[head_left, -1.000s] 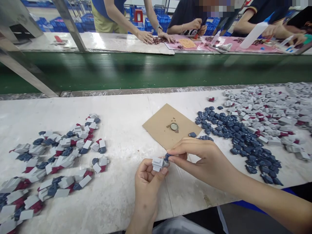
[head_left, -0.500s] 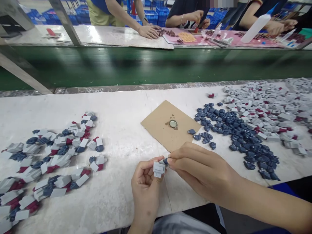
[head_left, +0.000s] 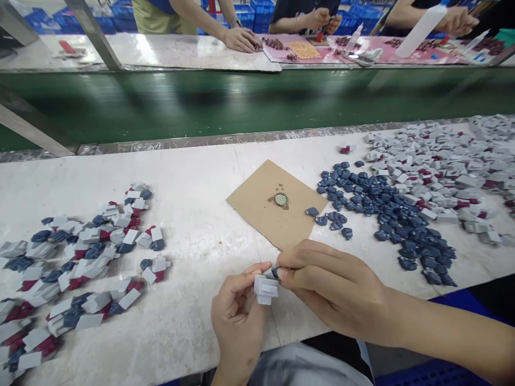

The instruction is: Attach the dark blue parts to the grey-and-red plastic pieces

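Note:
My left hand (head_left: pixel 237 313) pinches a small grey plastic piece (head_left: pixel 265 288) just above the table's near edge. My right hand (head_left: pixel 333 289) presses a small dark blue piece (head_left: pixel 276 272) against it with thumb and forefinger; most of the blue piece is hidden by the fingers. Just beyond my hands lies a brown cardboard sheet (head_left: pixel 257 206) with a metal bottle cap (head_left: pixel 280 199) on it. A heap of loose dark blue pieces (head_left: pixel 386 209) lies to the right, and loose grey and red pieces (head_left: pixel 442 166) spread further right. Joined grey, blue and red pieces (head_left: pixel 80 257) lie at the left.
The white table (head_left: pixel 201 177) ends at a green conveyor belt (head_left: pixel 241 102). Across it, other people's hands (head_left: pixel 241 38) work at pink mats with small parts. Metal frame bars (head_left: pixel 90 32) rise at the back left. Blue crates stand behind.
My view has tipped downward, so everything has shifted up. Both hands have drawn slightly nearer the table edge, still pressing the grey and blue pieces together.

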`<act>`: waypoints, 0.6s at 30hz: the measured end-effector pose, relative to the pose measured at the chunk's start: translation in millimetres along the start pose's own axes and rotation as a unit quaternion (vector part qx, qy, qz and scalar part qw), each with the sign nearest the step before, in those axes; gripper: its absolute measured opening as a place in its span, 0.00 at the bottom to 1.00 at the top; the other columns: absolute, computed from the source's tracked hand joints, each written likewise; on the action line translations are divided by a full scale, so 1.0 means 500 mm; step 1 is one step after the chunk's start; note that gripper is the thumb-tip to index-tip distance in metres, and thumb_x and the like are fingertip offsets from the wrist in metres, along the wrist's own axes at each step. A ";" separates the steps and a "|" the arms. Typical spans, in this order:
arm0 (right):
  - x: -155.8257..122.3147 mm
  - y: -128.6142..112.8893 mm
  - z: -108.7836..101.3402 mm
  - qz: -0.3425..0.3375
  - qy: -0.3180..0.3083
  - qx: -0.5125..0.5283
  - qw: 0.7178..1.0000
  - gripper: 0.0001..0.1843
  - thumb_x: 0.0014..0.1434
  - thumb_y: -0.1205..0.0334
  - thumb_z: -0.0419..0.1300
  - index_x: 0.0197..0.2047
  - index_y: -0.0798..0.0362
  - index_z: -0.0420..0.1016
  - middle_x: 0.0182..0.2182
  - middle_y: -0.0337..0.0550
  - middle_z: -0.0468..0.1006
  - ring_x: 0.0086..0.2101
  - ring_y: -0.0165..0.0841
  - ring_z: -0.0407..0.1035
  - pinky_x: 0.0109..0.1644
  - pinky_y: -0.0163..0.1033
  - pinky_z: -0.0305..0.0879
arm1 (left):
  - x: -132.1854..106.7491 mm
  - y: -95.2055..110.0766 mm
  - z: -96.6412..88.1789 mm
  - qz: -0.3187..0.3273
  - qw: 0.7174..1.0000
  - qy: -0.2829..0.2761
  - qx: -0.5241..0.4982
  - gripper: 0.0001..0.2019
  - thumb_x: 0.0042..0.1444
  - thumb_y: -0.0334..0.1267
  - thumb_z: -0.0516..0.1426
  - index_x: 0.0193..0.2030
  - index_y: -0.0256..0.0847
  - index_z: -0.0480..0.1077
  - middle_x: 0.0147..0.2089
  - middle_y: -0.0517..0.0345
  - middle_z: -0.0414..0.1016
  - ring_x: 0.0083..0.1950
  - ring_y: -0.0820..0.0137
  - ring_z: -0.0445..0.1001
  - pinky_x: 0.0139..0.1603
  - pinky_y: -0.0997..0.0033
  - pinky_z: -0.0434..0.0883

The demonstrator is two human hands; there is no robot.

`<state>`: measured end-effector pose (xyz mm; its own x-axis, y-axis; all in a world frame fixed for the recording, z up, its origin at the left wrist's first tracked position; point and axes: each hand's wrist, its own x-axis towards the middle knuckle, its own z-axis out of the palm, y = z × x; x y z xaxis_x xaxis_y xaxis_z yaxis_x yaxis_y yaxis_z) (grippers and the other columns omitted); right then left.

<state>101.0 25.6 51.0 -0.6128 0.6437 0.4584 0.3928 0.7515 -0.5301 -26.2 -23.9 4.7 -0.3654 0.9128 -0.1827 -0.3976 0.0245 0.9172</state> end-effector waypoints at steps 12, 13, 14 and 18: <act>0.038 0.033 0.000 0.253 0.088 0.214 0.939 0.13 0.61 0.55 0.52 0.38 0.51 0.75 0.40 0.44 0.78 0.43 0.32 0.70 0.48 0.39 0.65 | 0.029 -0.002 -0.001 -0.099 0.993 -0.062 -0.002 0.05 0.43 0.30 0.65 0.27 0.41 0.74 0.30 0.61 0.79 0.33 0.73 0.77 0.35 0.81 0.73; 0.053 0.034 0.001 0.336 0.093 0.272 0.897 0.17 0.63 0.52 0.49 0.38 0.52 0.75 0.40 0.44 0.78 0.42 0.32 0.71 0.46 0.40 0.67 | 0.028 -0.001 0.001 -0.106 0.992 -0.069 0.001 0.05 0.42 0.30 0.65 0.27 0.41 0.74 0.31 0.60 0.79 0.33 0.73 0.77 0.36 0.81 0.73; 0.067 0.033 0.005 0.415 0.084 0.332 0.843 0.22 0.63 0.48 0.46 0.37 0.53 0.75 0.38 0.46 0.79 0.40 0.33 0.72 0.44 0.39 0.68 | 0.026 -0.001 0.003 -0.109 0.991 -0.076 0.004 0.05 0.42 0.29 0.65 0.27 0.42 0.74 0.31 0.61 0.79 0.33 0.74 0.77 0.35 0.81 0.73; 0.098 0.022 0.035 0.565 -0.023 0.475 0.674 0.28 0.59 0.40 0.46 0.29 0.55 0.74 0.29 0.48 0.79 0.28 0.32 0.73 0.31 0.37 0.69 | 0.014 -0.004 0.004 -0.081 0.992 -0.090 0.028 0.05 0.42 0.29 0.64 0.25 0.42 0.73 0.30 0.61 0.79 0.33 0.72 0.77 0.34 0.80 0.73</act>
<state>63.2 62.6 55.1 -0.3194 0.7051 -0.6331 0.0231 -0.6621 -0.7491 -26.4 -16.8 2.5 -0.1429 0.9526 -0.2684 -0.3895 0.1952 0.9001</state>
